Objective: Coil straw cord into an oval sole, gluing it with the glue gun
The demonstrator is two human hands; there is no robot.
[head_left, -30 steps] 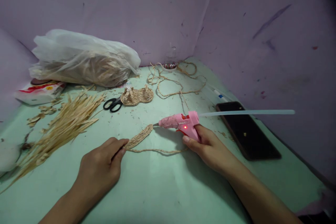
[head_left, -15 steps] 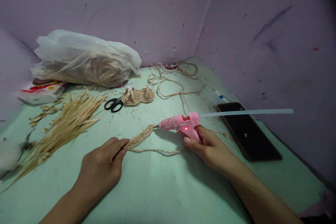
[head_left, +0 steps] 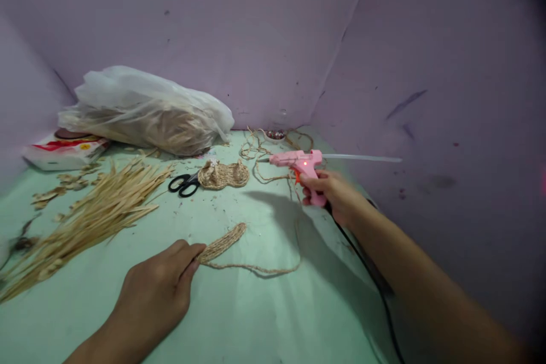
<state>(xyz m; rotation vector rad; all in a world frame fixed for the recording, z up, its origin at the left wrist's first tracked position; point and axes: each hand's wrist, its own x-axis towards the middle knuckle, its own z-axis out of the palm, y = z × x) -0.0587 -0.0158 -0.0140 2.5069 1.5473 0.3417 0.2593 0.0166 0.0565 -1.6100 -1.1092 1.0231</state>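
Pinched in the fingers of my left hand (head_left: pixel 160 281) is one end of a narrow coiled piece of braided straw cord (head_left: pixel 224 242). From that end a loose cord (head_left: pixel 260 268) runs right over the table and bends away. My right hand (head_left: pixel 333 190) grips a pink hot glue gun (head_left: pixel 296 160) by its handle, raised above the table with its nozzle pointing left. A red light glows on the gun, and a clear glue stick (head_left: pixel 362 157) sticks out of its back. Farther back lies a finished-looking woven straw piece (head_left: pixel 226 175) beside black-handled scissors (head_left: pixel 184 184).
A bundle of dry straw strips (head_left: pixel 98 205) lies at left. Behind it sit a plastic bag (head_left: pixel 149 114) of fibre and a red-and-white box (head_left: pixel 63 151). A dish of beads (head_left: pixel 275 135) stands near the wall. The gun's black cable (head_left: pixel 375 281) trails below my right arm.
My right hand has lifted the glue gun up and away from the coiled piece, whose tip it was touching or nearly touching. My left hand still holds the piece. The view has tilted up.
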